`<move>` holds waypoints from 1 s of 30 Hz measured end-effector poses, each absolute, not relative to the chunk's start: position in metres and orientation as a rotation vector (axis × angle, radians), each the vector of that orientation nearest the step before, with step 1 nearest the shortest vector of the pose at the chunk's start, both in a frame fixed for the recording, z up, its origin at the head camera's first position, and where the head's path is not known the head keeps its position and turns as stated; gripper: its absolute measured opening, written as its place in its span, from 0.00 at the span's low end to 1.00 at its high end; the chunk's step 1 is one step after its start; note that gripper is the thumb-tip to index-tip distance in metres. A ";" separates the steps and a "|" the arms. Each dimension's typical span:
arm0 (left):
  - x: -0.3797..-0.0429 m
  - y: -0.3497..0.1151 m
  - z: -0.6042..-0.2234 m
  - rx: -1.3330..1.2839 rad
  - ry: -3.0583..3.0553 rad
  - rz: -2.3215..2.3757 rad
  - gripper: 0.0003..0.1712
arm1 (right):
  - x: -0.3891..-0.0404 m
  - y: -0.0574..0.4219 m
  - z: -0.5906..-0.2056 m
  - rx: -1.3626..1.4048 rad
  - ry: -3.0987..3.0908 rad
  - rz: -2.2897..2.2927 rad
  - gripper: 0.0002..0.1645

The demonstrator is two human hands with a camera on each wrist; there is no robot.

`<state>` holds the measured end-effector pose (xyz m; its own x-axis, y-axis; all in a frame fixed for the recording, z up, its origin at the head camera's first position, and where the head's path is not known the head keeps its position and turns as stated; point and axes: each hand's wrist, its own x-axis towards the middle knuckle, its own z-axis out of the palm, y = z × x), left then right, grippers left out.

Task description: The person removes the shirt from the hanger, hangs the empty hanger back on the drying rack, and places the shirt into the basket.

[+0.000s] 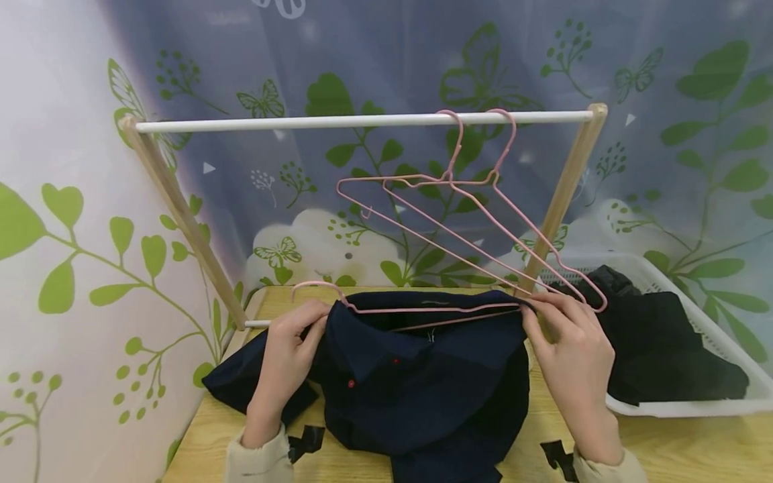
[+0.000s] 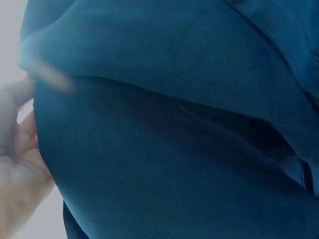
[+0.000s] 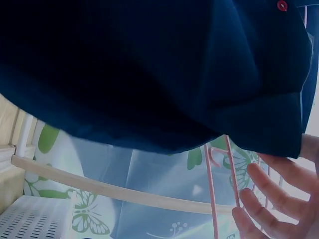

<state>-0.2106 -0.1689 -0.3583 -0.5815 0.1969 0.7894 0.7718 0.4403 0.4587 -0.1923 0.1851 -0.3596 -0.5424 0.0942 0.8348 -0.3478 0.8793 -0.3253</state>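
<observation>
A navy shirt [image 1: 417, 382] with small red buttons is held up above the wooden table. Inside its opening lies a pink hanger [image 1: 423, 310], hook poking out at the upper left. My left hand [image 1: 290, 355] pinches the shirt's left edge, just below that hook. At the other side my right hand [image 1: 574, 345] pinches the right corner of the shirt by the hanger's end; whether it also grips the wire cannot be told. In the left wrist view the cloth covers most of the left hand [image 2: 25, 159]. The right hand [image 3: 284, 194] shows its spread fingers under a cloth corner.
A rack with a white rail [image 1: 362, 121] and wooden legs stands behind. Two pink hangers [image 1: 496, 178] hang from its right part, close to my right hand. To the right, a white basket [image 1: 712, 409] holds dark clothes [image 1: 658, 342]. A patterned curtain [image 1: 386, 60] backs the table [image 1: 362, 463].
</observation>
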 end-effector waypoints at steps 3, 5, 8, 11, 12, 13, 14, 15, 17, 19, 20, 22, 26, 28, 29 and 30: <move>-0.210 -0.169 -0.357 -0.833 -2.020 -1.126 0.14 | -0.192 0.185 -0.360 0.194 -2.088 0.587 0.09; -0.210 -0.170 -0.357 -0.829 -2.017 -1.127 0.14 | -0.193 0.185 -0.360 0.227 -2.087 0.615 0.08; -0.210 -0.173 -0.357 -0.797 -2.024 -1.138 0.14 | -0.193 0.185 -0.359 0.322 -2.123 0.638 0.08; -0.210 -0.178 -0.357 -0.740 -2.044 -1.167 0.13 | -0.193 0.186 -0.359 0.446 -2.173 0.650 0.11; -0.210 -0.179 -0.357 -0.715 -2.052 -1.170 0.12 | -0.193 0.186 -0.359 0.484 -2.192 0.662 0.12; -0.209 -0.180 -0.357 -0.691 -2.059 -1.181 0.12 | -0.193 0.186 -0.359 0.513 -2.208 0.678 0.13; -0.209 -0.181 -0.357 -0.664 -2.066 -1.186 0.11 | -0.193 0.186 -0.359 0.534 -2.223 0.699 0.13; -0.209 -0.182 -0.357 -0.639 -2.071 -1.193 0.11 | -0.192 0.186 -0.359 0.548 -2.230 0.715 0.13; -0.209 -0.182 -0.357 -0.584 -2.083 -1.194 0.10 | -0.192 0.185 -0.360 0.570 -2.230 0.744 0.13; -0.208 -0.181 -0.356 -0.519 -2.083 -1.225 0.10 | -0.193 0.184 -0.360 0.600 -2.214 0.753 0.14; -0.208 -0.181 -0.356 -0.488 -2.084 -1.236 0.11 | -0.193 0.183 -0.360 0.618 -2.202 0.755 0.14; -0.209 -0.180 -0.356 -0.443 -2.077 -1.253 0.12 | -0.193 0.181 -0.359 0.632 -2.178 0.747 0.16; -0.210 -0.179 -0.357 -0.463 -2.076 -1.217 0.11 | -0.193 0.179 -0.358 0.565 -2.086 0.749 0.16; -0.210 -0.178 -0.357 -0.509 -2.086 -1.172 0.10 | -0.193 0.179 -0.358 0.515 -2.021 0.742 0.16; -0.210 -0.177 -0.357 -0.539 -2.091 -1.156 0.09 | -0.193 0.179 -0.358 0.503 -1.986 0.737 0.15; -0.210 -0.176 -0.357 -0.560 -2.101 -1.133 0.09 | -0.193 0.179 -0.358 0.499 -1.957 0.725 0.15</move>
